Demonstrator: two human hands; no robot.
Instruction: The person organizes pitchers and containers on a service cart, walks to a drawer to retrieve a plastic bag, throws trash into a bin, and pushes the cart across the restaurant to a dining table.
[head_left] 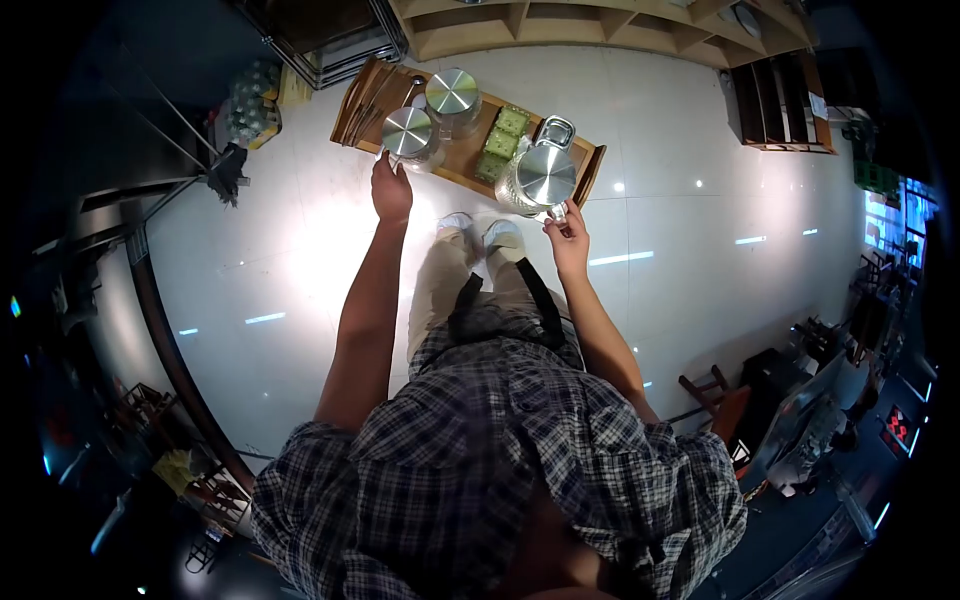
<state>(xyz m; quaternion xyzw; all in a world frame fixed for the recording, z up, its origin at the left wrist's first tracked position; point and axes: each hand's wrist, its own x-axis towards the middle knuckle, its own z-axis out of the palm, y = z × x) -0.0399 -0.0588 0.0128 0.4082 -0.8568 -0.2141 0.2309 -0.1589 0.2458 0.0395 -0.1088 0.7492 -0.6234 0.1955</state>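
My left hand (391, 192) is at the near left side of a glass jar (408, 132) with a round, shiny metal lid. Its fingers are closed against the jar's edge, and part of the grip is hidden. At the tray's right end, my right hand (568, 238) pinches a small metal fitting on the near side of a larger textured glass jar (546, 176), also metal-lidded. Both jars sit at the near edge of a long wooden tray (460, 160). Behind the left jar stands another lidded glass jar (453, 92).
Green patterned square pieces (503, 140) line the tray's middle, beside a metal-rimmed container (556, 131). A ladle (414, 84) and long thin utensils (370, 108) lie at its left end. Wooden shelving (550, 30) runs behind; a dark rack (783, 105) stands far right.
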